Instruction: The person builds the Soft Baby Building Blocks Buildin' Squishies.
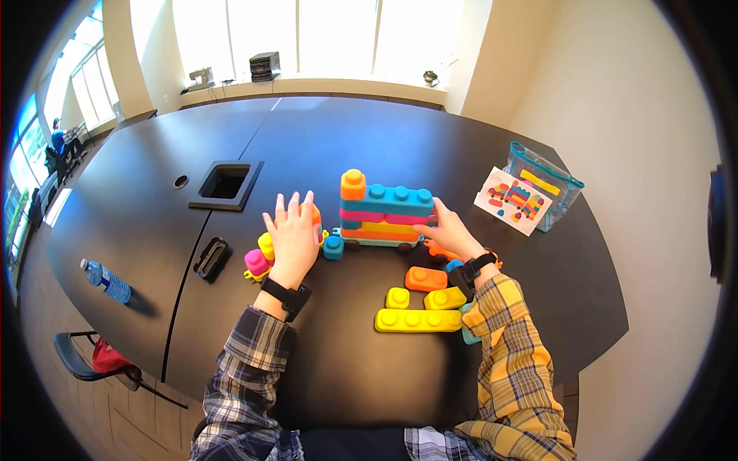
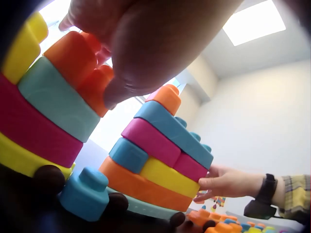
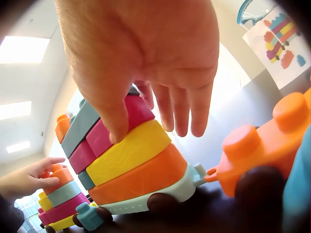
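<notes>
The large stack of coloured bricks (image 1: 384,223) stands upright on a wheeled base. My right hand (image 1: 455,233) holds its right end, the thumb on the near face and the fingers behind. To its left is a shorter stack (image 2: 43,121) with orange bricks (image 2: 73,56) on top. Over those bricks lies my left hand (image 1: 292,238), thumb on the near side and fingers spread beyond; it partly hides that stack in the head view. A small blue brick (image 2: 86,194) stands low between the stacks. At the right, an orange wheeled piece (image 3: 248,150) adjoins the large stack's base.
Loose yellow bricks (image 1: 419,321) and an orange brick (image 1: 425,278) lie near my right forearm. A picture card (image 1: 513,201) leans against a clear bag (image 1: 565,192). Left are a black case (image 1: 211,258), a water bottle (image 1: 108,282) and a square table opening (image 1: 225,184).
</notes>
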`<action>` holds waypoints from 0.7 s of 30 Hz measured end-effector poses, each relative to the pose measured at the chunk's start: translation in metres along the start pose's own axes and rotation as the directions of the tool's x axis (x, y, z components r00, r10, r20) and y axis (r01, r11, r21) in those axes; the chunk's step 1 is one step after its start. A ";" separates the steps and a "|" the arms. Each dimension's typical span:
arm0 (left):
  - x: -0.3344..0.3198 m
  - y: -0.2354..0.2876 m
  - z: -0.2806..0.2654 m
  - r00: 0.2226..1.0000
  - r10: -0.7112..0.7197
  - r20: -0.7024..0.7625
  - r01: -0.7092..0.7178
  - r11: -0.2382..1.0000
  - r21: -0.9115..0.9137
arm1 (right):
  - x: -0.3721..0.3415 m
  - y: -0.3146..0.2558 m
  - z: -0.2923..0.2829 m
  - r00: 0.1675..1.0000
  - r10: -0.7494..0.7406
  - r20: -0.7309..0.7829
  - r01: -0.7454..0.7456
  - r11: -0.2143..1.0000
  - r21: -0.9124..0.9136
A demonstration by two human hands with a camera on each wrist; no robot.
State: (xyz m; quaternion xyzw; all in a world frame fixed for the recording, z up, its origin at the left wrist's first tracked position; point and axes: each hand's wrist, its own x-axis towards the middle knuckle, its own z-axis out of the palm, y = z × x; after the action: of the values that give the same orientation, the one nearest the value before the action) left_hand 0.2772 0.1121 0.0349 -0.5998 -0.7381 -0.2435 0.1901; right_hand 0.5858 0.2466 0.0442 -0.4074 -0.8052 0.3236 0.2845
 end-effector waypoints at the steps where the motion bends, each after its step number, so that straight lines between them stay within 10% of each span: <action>1: -0.001 0.005 -0.009 0.998 -0.019 -0.055 0.021 0.999 0.025 | -0.002 0.003 -0.005 1.000 -0.003 -0.001 0.003 1.000 0.000; 7: -0.024 -0.002 -0.059 0.979 0.038 -0.202 -0.103 0.941 -0.322 | -0.021 0.022 -0.045 0.901 0.395 0.181 -0.209 0.759 -0.617; 21: -0.100 0.017 -0.127 0.996 0.086 -0.011 -0.076 0.806 -0.587 | -0.027 0.017 -0.043 0.976 0.195 0.098 -0.078 0.734 -0.675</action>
State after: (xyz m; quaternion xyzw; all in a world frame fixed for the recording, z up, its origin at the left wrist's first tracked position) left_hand 0.3129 -0.0387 0.0827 -0.6620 -0.6023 -0.4461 0.0003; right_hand 0.6387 0.2440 0.0525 -0.5125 -0.8556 0.0667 0.0290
